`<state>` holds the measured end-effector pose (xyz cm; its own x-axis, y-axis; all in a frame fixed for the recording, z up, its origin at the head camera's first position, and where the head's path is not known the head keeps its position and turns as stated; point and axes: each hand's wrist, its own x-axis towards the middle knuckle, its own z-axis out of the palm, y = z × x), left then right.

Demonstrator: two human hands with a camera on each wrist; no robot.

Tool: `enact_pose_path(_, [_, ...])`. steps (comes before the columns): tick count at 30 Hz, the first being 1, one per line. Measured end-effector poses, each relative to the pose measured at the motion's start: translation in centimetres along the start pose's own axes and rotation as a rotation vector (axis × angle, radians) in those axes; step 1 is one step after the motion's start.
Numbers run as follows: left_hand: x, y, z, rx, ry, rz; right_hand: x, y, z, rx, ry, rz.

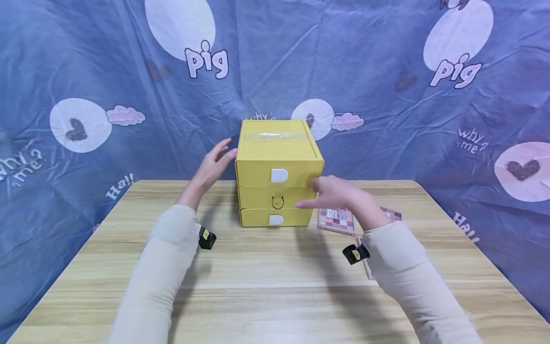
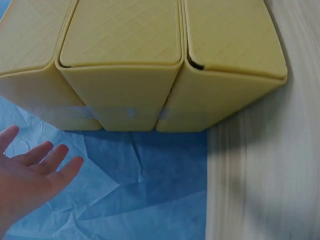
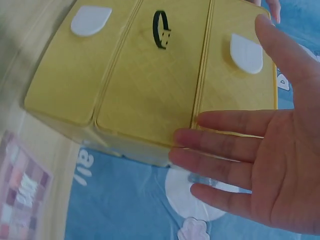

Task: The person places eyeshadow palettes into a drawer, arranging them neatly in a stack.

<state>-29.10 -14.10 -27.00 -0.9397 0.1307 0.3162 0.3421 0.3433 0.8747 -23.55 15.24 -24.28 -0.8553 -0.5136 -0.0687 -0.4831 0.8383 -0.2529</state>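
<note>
A yellow three-drawer storage box [image 1: 279,173] stands at the back of the table. Its top and bottom drawers carry white tabs; the middle one has a black loop handle [image 3: 161,30]. Clear tape runs across the box's top. My left hand [image 1: 213,167] is beside the upper left edge of the box, fingers spread and holding nothing. In the left wrist view that hand [image 2: 32,177] appears apart from the box's side. At the front right, my right hand [image 1: 337,193] reaches to the drawers, its fingers extended and its palm bare in the right wrist view.
A makeup palette [image 1: 336,221] lies right of the box, partly under my right hand in the head view. Behind my right forearm shows another palette [image 1: 392,213], and a third flat case [image 1: 367,268] is mostly hidden by the wrist. A blue printed cloth [image 1: 275,62] hangs behind the wooden table [image 1: 266,296].
</note>
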Motion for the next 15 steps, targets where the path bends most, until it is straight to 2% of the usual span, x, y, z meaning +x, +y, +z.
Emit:
enact_pose_path(2, [0.2,-0.2,0.2,-0.097,0.001,-0.008,0.4,-0.2,0.3,0.026,0.03,-0.016])
enact_pose_path(7, [0.7,-0.4,1.1,-0.315,0.01,-0.083,1.2,-0.8,1.6,0.156,0.11,-0.016])
enact_pose_path(10, [1.0,-0.3,1.6,-0.373,0.027,-0.115,1.6,-1.1,2.4,0.257,0.168,-0.008])
enact_pose_path(15, [1.5,-0.2,2.0,-0.414,0.046,-0.126,2.2,-1.6,3.6,0.382,0.263,-0.004])
